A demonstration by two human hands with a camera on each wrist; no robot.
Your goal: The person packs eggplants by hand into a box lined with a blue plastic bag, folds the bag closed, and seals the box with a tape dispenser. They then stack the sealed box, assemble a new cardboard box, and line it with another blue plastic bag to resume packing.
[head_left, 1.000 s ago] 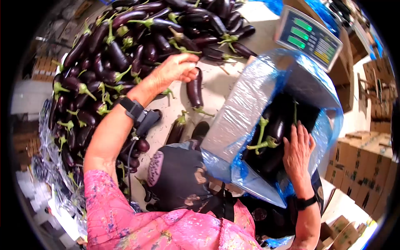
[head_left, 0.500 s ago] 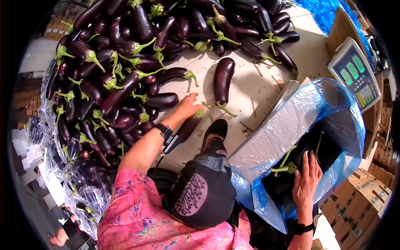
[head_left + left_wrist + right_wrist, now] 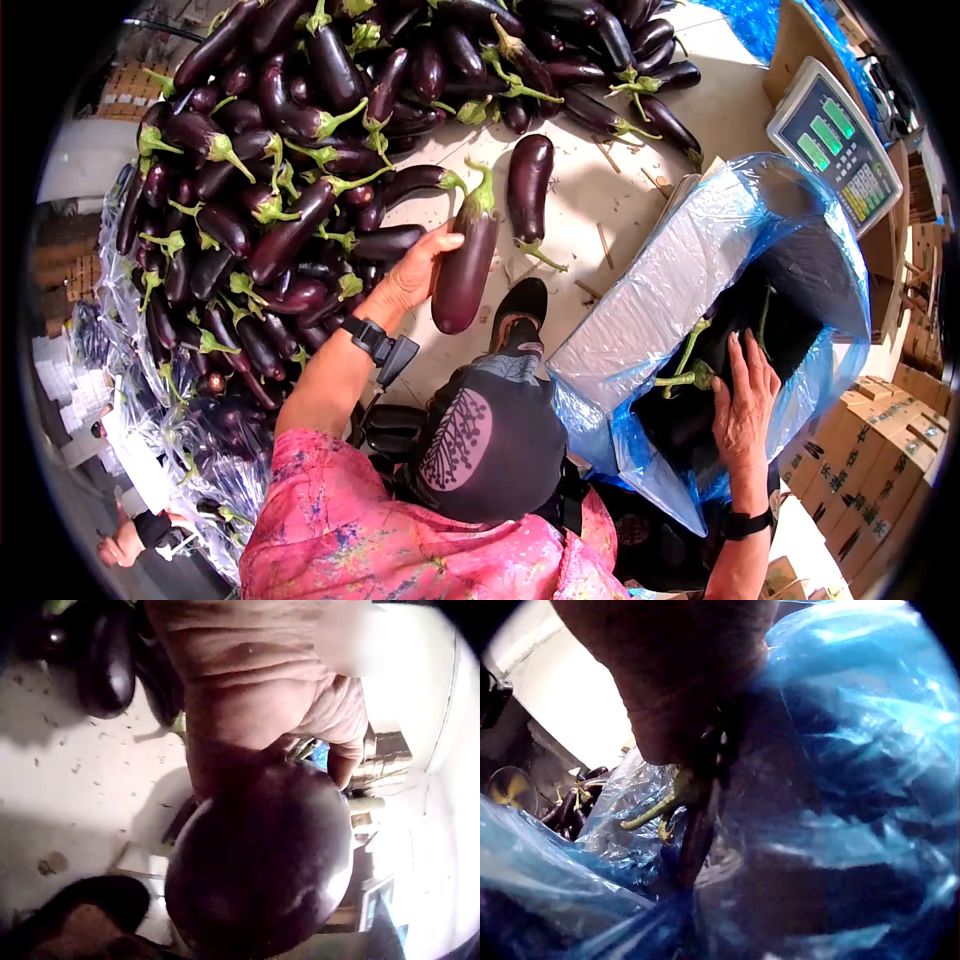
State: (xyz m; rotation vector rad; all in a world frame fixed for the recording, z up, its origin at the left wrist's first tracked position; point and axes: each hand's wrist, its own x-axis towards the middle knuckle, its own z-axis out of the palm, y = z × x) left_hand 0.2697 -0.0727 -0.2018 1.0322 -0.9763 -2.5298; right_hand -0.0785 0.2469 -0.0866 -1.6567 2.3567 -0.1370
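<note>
My left hand (image 3: 415, 272) grips a large purple eggplant (image 3: 466, 265) round its middle, green stem pointing away from me. In the left wrist view its rounded, shiny end (image 3: 259, 862) fills the lower middle, below the palm. Just right of it, another eggplant (image 3: 530, 185) lies alone on the pale surface. My right hand (image 3: 745, 400) rests with extended fingers on dark eggplants inside a box lined with blue plastic (image 3: 630, 320). Beside those fingers a green stem (image 3: 695, 378) shows. In the right wrist view the hand (image 3: 682, 667) is in deep shadow, its fingertips hidden.
A big eggplant pile (image 3: 300, 215) spreads across the left and back. A scale (image 3: 835, 145) with lit green displays stands behind the lined box. My shoe (image 3: 520, 305) is between box and pile. Cardboard boxes (image 3: 860, 460) are stacked at right; clear plastic (image 3: 220, 470) edges the pile.
My left hand has come back from the pile and picked up the eggplant near my shoe, lifting it. The right hand stays in the box. The head view has shifted.
</note>
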